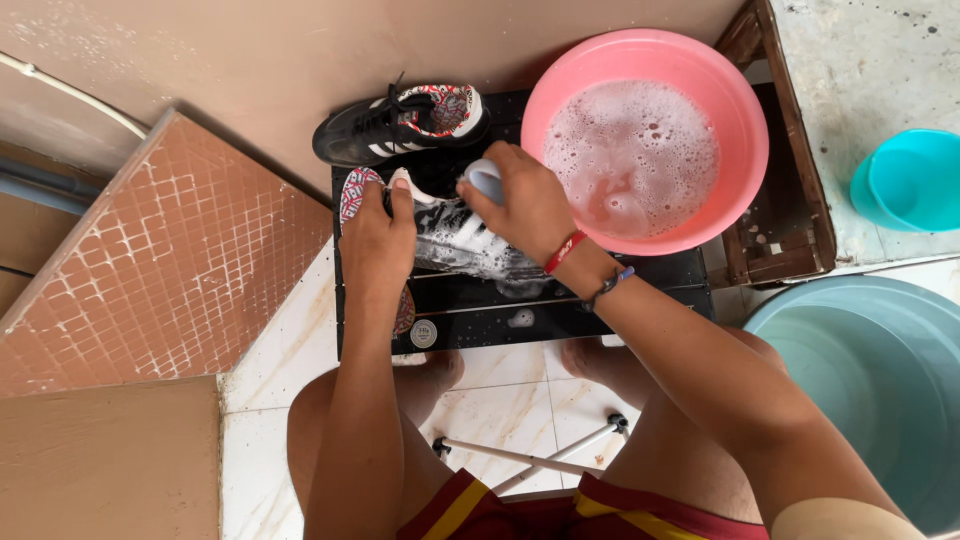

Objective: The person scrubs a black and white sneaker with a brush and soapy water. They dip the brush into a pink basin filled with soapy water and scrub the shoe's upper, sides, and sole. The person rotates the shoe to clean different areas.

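On black stand: two shoes, two hands.

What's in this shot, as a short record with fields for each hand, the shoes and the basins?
left hand: steadies the soapy black shoe with white stripes on the black low table
right hand: grip closed on a pale brush, pressed to that shoe
second black striped shoe: lies behind, at the wall
round pink plastic basin: holds foamy water
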